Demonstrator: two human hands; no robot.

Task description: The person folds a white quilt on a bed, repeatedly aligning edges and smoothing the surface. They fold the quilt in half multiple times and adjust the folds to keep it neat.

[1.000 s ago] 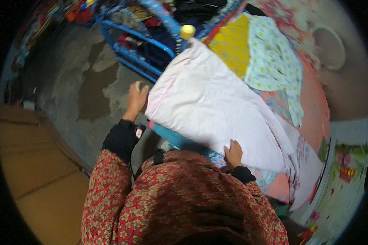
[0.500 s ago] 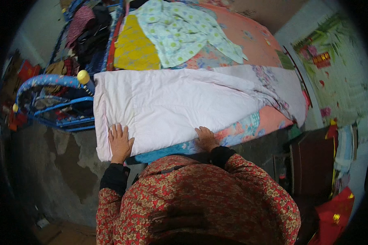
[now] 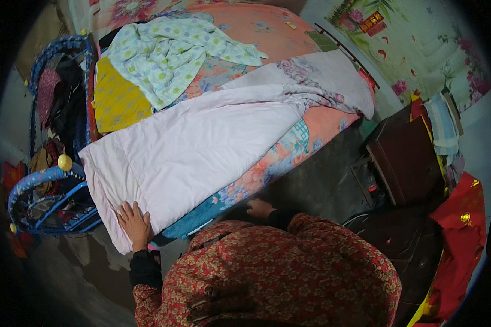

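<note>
A pale pink quilt [image 3: 191, 136], folded into a long strip with a floral part at its far right end, lies slantwise along the near side of the bed [image 3: 332, 126]. My left hand [image 3: 135, 222] rests flat on the quilt's near left corner, fingers spread. Off the quilt, beside the bed's near edge, is my right hand [image 3: 261, 209]; its fingers are loosely bent and nothing shows in them. Behind the quilt lie a yellow patterned cloth [image 3: 120, 98] and a rumpled light blanket with green dots [image 3: 164, 52].
A blue-framed crib [image 3: 44, 182] heaped with clothes stands against the bed's left side. To the right are a dark brown case-like piece [image 3: 406, 158], a folded striped cloth [image 3: 440, 125] and a red cloth [image 3: 463, 218]. Grey floor [image 3: 327, 174] shows beside the bed.
My view has turned to the right, so the bed now lies slanted. My right hand has come off the quilt; my left hand stays pressed on its near left corner.
</note>
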